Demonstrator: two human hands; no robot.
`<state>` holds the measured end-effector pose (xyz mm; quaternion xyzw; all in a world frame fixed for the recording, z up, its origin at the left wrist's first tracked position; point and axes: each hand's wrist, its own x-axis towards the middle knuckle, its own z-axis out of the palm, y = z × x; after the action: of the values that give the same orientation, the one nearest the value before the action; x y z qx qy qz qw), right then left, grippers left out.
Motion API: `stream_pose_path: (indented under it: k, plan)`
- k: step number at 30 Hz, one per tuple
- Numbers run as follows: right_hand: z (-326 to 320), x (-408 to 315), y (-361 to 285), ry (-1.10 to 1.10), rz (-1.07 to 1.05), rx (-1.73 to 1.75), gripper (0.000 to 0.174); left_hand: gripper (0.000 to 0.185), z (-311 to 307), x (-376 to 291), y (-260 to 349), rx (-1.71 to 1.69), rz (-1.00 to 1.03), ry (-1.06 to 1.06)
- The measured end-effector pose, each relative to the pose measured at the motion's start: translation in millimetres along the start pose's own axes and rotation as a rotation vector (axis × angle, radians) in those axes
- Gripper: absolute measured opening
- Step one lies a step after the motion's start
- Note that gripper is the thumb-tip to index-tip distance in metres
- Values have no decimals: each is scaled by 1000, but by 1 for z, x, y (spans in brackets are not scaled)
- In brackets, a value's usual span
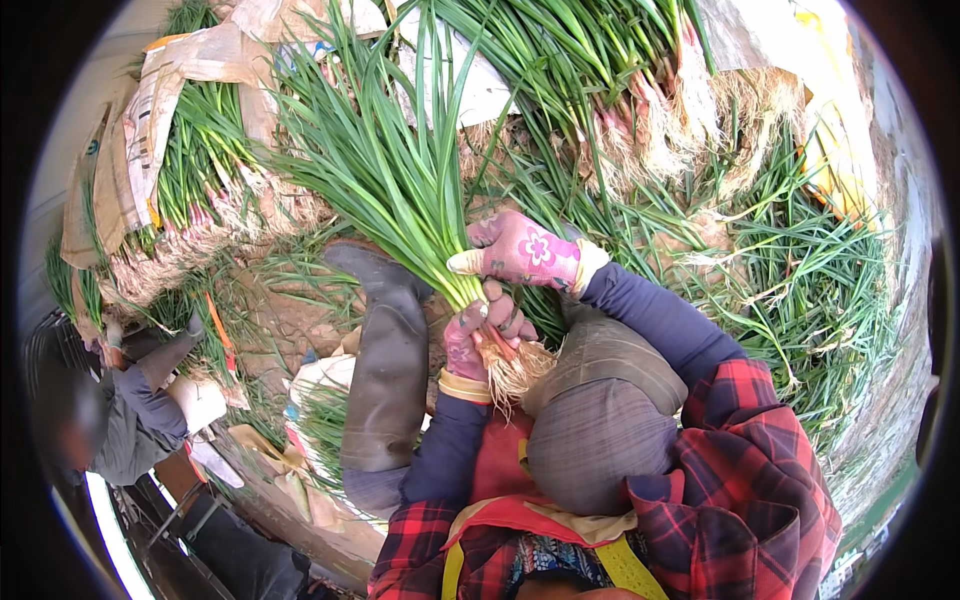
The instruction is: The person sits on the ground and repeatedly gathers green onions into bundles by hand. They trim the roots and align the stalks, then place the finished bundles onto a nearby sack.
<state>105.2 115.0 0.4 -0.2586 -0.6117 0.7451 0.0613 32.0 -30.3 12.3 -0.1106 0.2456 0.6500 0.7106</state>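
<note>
A bunch of green garlic (pixel 390 180) slants up and to the left in front of me, its long leaves fanning out. My left hand (pixel 469 337), in a pink patterned glove with dirty fingers, is closed around the pale stems just above the roots. Below that fist hang the bunch's tan, stringy roots (pixel 517 367). Higher on the stems, my right hand (pixel 529 251) grips the same bunch, wearing a pink glove with a flower print. Its thumb lies across the stems; some of its fingers are hidden behind them.
Stacked garlic plants (pixel 555 45) lie at the top, roots towards me. More bundles (pixel 202 157) rest under woven sacks (pixel 150 127) at left. Loose leaves (pixel 810 277) cover the ground at right. A co-worker (pixel 135 420) sits at lower left. My rubber boot (pixel 386 360) stands beside my left hand.
</note>
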Motion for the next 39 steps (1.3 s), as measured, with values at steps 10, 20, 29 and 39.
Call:
stream_pose_path:
  k: [10,20,29,39]
  plan:
    - [-55,-22,72,257,14,-868,24,22,36,-17,15,638,213,361]
    - [-113,-24,40,625,384,-766,50,21,42,27,70,576,329,166]
    - [-78,-8,1,458,262,71,37,19,-8,14,40,321,149,346]
    - [-103,-79,80,518,312,172,34,17,0,12,39,304,155,369]
